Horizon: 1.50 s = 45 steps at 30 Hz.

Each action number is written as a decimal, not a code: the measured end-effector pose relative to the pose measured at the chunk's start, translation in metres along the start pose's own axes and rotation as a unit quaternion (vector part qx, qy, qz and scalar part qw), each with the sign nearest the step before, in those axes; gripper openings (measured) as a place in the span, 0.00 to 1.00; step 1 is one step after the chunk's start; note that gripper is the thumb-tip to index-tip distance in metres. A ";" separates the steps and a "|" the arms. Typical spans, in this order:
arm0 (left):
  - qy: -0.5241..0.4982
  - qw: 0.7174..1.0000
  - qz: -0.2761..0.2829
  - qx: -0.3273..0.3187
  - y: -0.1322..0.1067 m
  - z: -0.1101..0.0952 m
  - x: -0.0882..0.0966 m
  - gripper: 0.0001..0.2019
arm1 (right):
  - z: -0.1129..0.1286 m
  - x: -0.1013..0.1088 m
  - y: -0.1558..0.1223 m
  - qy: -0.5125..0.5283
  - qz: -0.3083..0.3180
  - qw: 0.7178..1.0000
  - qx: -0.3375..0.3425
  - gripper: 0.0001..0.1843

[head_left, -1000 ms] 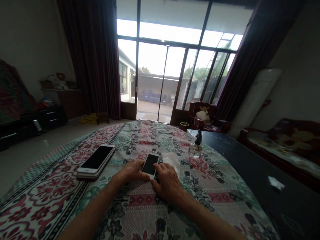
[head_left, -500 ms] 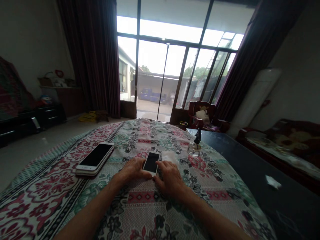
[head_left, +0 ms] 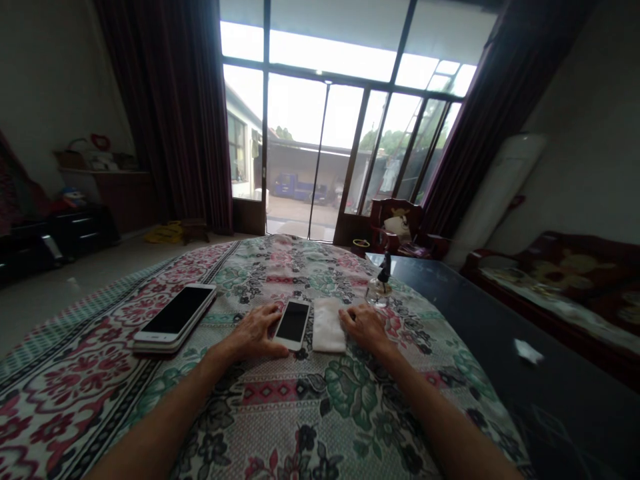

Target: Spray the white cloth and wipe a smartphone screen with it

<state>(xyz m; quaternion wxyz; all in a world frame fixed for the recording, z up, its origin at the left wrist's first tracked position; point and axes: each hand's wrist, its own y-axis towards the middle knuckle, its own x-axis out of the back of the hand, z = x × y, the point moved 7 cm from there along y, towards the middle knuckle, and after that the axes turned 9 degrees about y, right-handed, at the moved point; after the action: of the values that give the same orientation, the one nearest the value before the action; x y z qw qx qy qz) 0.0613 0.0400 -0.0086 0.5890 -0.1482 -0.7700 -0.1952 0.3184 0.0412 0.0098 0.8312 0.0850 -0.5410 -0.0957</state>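
A white smartphone (head_left: 293, 322) with a dark screen lies face up on the flowered tablecloth. My left hand (head_left: 255, 333) holds it at its left edge, thumb by the bottom corner and fingers along the upper left side. Just right of the phone is a folded white cloth (head_left: 329, 328), flat on the table. My right hand (head_left: 366, 325) has its fingers curled at the cloth's upper right edge, gripping it there. Farther left, a larger white phone (head_left: 175, 315) lies on top of a stack of phones. Behind my right hand stands a clear spray bottle (head_left: 380, 288) with a black nozzle.
The patterned tablecloth (head_left: 280, 417) covers a round table. A dark tabletop (head_left: 480, 333) adjoins on the right, with a crumpled white tissue (head_left: 528, 351) on it. Beyond are a wooden armchair (head_left: 397, 227), a wooden sofa (head_left: 565, 273) and glass doors (head_left: 300, 167).
My right hand has left the smartphone and moved right to the white cloth, which now shows fully. My left hand stays at the phone. The whole view has shifted slightly.
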 end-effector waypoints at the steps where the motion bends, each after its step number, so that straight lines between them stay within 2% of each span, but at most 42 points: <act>1: -0.001 1.000 -0.001 0.001 0.001 0.001 -0.003 0.38 | 0.000 -0.002 0.000 0.004 0.001 1.000 0.000 0.23; 5: 0.005 1.000 0.003 0.008 0.002 0.003 -0.011 0.41 | -0.001 -0.010 0.003 0.040 0.003 0.999 -0.008 0.20; 12: -0.003 1.000 0.003 0.008 0.003 0.006 -0.012 0.41 | 0.005 -0.015 0.006 0.104 0.007 0.995 -0.006 0.10; 16: -0.012 1.000 0.001 0.011 0.003 0.008 -0.014 0.41 | 0.006 -0.011 0.011 0.227 0.071 0.971 0.010 0.12; 19: -0.016 1.000 0.003 0.014 0.003 0.008 -0.013 0.41 | 0.009 -0.001 0.014 0.274 0.063 0.959 0.028 0.14; 22: -0.013 1.000 0.007 0.013 0.003 0.006 -0.013 0.42 | 0.013 0.003 0.013 0.239 0.031 0.970 0.032 0.14; 25: -0.006 1.000 0.013 0.011 0.003 0.005 -0.013 0.42 | 0.018 -0.002 0.010 0.190 0.020 0.981 0.029 0.16; 31: -0.002 1.000 0.008 0.008 0.002 0.006 -0.014 0.44 | 0.017 -0.015 0.005 0.201 0.077 0.976 0.021 0.19; 34: 0.004 1.000 0.007 0.009 0.003 0.004 -0.015 0.45 | 0.017 -0.020 0.003 0.200 0.102 0.974 0.041 0.18; 40: 0.003 0.999 -0.001 0.034 0.006 0.000 -0.018 0.47 | 0.019 -0.024 0.004 0.172 0.108 0.975 0.091 0.12; 45: -0.005 0.999 0.005 0.047 0.005 -0.005 -0.020 0.49 | 0.019 -0.024 0.005 0.168 0.117 0.974 0.096 0.18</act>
<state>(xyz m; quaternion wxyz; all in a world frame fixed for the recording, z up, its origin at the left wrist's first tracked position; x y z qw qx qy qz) 0.0731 0.0419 -0.0258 0.5921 -0.1250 -0.7808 -0.1552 0.2916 0.0513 -0.0023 0.9037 0.1155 -0.4062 0.0706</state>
